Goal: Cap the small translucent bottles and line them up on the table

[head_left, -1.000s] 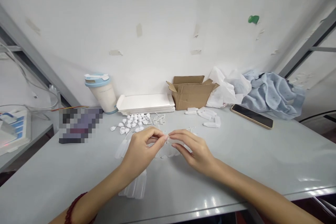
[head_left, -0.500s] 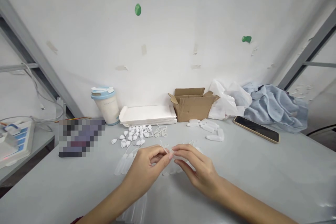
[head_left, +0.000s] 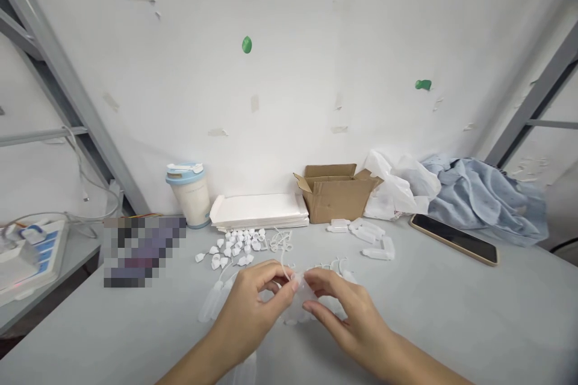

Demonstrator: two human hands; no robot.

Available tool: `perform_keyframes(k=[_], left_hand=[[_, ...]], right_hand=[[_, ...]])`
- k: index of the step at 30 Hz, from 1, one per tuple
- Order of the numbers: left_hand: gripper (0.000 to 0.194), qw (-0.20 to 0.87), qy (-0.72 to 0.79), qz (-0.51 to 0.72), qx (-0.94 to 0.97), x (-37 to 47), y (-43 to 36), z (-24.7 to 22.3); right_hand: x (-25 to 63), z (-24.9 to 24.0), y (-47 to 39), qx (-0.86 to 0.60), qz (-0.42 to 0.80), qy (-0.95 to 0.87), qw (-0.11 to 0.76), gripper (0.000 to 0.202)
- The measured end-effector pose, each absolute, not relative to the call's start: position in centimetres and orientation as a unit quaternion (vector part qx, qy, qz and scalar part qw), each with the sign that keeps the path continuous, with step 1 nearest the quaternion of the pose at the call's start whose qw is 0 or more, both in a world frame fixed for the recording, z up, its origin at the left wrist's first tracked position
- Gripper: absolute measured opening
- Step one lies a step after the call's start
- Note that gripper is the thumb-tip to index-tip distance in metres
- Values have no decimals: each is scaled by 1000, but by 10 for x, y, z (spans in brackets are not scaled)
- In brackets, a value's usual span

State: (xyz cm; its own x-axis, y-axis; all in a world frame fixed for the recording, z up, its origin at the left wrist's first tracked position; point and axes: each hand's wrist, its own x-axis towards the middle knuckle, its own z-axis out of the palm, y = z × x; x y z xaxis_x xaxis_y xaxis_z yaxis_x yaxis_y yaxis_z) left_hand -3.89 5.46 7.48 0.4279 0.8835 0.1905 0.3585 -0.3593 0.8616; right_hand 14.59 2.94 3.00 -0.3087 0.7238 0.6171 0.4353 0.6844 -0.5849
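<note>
My left hand (head_left: 255, 304) is closed in a pinch at the neck of a small translucent plastic bottle (head_left: 303, 299). A thin white strap (head_left: 283, 260) curves up from those fingertips. On the bottle's other side, the thumb and fingers of my right hand (head_left: 356, 313) grip its body. How the strap meets the neck is hidden by my fingers. Strapped bottles (head_left: 208, 305) lie left of my left hand, and more sit partly hidden behind both hands. Beyond them are a pile of white caps (head_left: 233, 246) and a cluster of loose straps (head_left: 282, 242).
Several bottles without straps (head_left: 368, 231) lie right of centre. Along the wall stand a lidded cup (head_left: 192, 198), flat white boxes (head_left: 259, 209), an open cardboard box (head_left: 338, 200), a plastic bag (head_left: 392, 186) and blue cloth (head_left: 483, 198). A phone (head_left: 454, 240) lies at right.
The small bottle now shows between my hands, and the strap stands up from my left fingertips. My right fingers have spread around the bottle body. The camera view has tipped up slightly.
</note>
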Motion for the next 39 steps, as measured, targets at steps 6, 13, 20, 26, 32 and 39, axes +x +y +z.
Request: perform_keyframes(k=[6,13,20,26,32,39], left_hand=[[24,382,406,318,767,-39,56,76],[28,365,372,273,808,-42,55,75],[13,88,309,379,868,-46,58,61],[27,-69,220,421,877,-43,54,62],[21,-46,203,409,888,-44,49,67],[33,-113,176,338,918,-38,47,59]], right_hand=[[145,30,28,-363,175,-792,459,39],[144,31,30,-365,209,-783,459,32],[142,35,30,-449,330,-698,449,25],[138,40,29,-453,487,-576,475,31],[139,41,30,-444,542,-533,474,34],[139,39,30,-425,556,-524,485,26]])
